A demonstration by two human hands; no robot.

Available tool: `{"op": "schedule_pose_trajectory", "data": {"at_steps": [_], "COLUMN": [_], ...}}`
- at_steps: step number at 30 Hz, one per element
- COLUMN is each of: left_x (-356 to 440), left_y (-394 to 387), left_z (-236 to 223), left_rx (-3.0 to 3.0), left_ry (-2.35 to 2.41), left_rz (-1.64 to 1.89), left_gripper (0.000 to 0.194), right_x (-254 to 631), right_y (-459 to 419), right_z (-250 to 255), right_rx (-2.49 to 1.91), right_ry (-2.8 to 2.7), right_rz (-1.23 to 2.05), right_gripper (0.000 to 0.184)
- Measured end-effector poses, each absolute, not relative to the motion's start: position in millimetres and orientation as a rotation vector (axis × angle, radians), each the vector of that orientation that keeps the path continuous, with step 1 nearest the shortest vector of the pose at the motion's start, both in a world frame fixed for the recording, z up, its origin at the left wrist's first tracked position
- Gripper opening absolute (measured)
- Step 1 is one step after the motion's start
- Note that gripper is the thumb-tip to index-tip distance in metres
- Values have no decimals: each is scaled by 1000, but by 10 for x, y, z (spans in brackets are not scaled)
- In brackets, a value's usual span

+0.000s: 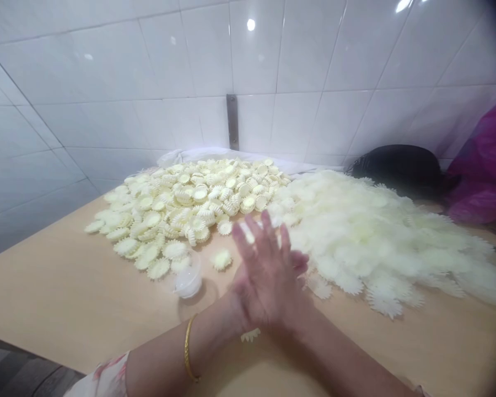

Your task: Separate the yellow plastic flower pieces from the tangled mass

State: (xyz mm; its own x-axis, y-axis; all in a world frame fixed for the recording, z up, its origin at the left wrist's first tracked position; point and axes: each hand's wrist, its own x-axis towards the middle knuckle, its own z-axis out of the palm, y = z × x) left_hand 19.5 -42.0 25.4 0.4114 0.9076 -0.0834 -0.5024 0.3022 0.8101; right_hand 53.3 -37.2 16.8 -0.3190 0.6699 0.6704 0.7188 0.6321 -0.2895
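Note:
My right hand (268, 275) lies across my left hand (301, 264), the two touching over the middle of the table. The right fingers are stretched out and spread, slightly smeared by motion. Most of the left hand is hidden beneath; only some fingertips stick out at the right, and whether anything lies between the palms I cannot tell. Just below the wrists, a pale scalloped piece (250, 334) shows partly on the table. A single cream fluted piece (222, 259) rests left of the hands, near a small clear plastic cup (189, 280) with whitish contents.
A heap of cream fluted cups (198, 193) covers the back left of the wooden table (66, 292). To the right spreads a pile of thin, pale flower-shaped sheets (367, 237). Behind are a dark rounded object (397, 165), a magenta bag (483, 165) and a tiled wall (306, 49).

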Motion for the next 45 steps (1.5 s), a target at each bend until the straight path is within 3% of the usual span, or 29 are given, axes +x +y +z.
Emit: {"op": "schedule_pose_trajectory", "data": {"at_steps": [10, 15, 21, 26, 30, 35, 40, 45], "left_x": [-199, -344, -498, -387, -341, -343, -380, -426], "left_y": [-285, -128, 55, 57, 5, -27, -8, 18], "left_z": [121, 239, 248, 149, 197, 201, 152, 159], "left_rx": [666, 735, 621, 314, 253, 385, 461, 587], "left_ry": [556, 796, 846, 614, 506, 632, 683, 704], "left_rz": [777, 975, 1075, 945, 895, 860, 834, 779], "left_gripper": [23, 10, 12, 26, 34, 23, 13, 13], "right_x": [877, 960, 1009, 873, 850, 867, 825, 914], "right_y": [-99, -65, -154, -196, -143, -115, -106, -113], "right_z": [39, 12, 150, 7, -114, -94, -60, 43], "right_rx": [-1469, -1475, -1283, -1102, -1048, -1121, -1172, -1262], "right_ry": [-1736, -1637, -1602, -2053, -2128, -2027, -1965, -1727], "right_rz": [-283, -192, -82, -61, -93, -56, -55, 448], "right_gripper": [52, 42, 23, 37, 37, 33, 14, 18]}}
